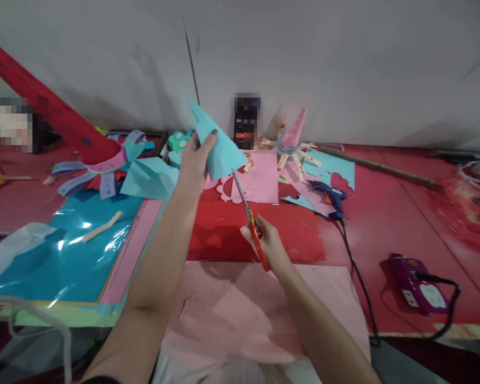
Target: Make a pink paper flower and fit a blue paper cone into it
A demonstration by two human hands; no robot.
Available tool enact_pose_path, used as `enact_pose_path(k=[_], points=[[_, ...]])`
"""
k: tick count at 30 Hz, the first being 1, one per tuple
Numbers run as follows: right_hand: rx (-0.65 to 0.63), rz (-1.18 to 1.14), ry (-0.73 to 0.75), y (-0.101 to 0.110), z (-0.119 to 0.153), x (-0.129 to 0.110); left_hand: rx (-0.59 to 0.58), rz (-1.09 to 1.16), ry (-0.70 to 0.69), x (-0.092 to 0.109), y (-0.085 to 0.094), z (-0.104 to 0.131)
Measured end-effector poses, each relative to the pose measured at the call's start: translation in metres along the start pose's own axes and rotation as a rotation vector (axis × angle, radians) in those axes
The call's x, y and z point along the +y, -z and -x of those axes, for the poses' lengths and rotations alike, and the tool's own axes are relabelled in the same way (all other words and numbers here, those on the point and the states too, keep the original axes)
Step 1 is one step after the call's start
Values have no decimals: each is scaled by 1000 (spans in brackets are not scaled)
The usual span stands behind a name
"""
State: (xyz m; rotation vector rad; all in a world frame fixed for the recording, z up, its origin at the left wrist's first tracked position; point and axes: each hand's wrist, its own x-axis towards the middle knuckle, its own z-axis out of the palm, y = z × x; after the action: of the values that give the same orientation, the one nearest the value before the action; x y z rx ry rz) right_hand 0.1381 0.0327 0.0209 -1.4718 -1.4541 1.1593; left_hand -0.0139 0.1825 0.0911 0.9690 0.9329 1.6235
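Note:
My left hand (199,160) grips a light blue paper cone (220,146), holding it up above the table with its pointed end toward the upper left. In my right hand (268,240) is a pair of scissors (250,216) with red handles. Their blades look closed or nearly so, and the tip is at the lower edge of the cone; whether it touches the paper I cannot tell. Beneath the hands lie a red sheet (260,229) and a pink paper (266,173) with scalloped cut-outs beside it. Part of the cone is hidden behind my left fingers.
A pink cone with paper strips (295,130) stands at the back, near a phone (246,122). To the right are a blue glue gun (330,197) and a purple power box (418,285). A tall red cone (60,114) and a shiny blue pack (80,256) occupy the left.

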Motion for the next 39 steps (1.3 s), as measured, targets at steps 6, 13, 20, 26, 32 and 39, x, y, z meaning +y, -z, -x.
enact_pose_path(k=[6, 13, 20, 26, 32, 39], points=[[14, -57, 17, 1, 0, -4, 30, 105, -17, -1, 4, -5], [14, -89, 7, 1, 0, -8, -75, 16, 48, -11, 0, -5], [15, -74, 0, -1, 0, -5, -185, 0, 108, -2, -4, 4], [12, -43, -11, -3, 2, -6, -264, 31, 129, 6, -11, 15], [21, 47, 7, -3, 2, -5, -248, 48, 137, 6, -14, 19], [58, 156, 27, -2, 1, -8, -132, 82, 134, 7, -15, 18]])
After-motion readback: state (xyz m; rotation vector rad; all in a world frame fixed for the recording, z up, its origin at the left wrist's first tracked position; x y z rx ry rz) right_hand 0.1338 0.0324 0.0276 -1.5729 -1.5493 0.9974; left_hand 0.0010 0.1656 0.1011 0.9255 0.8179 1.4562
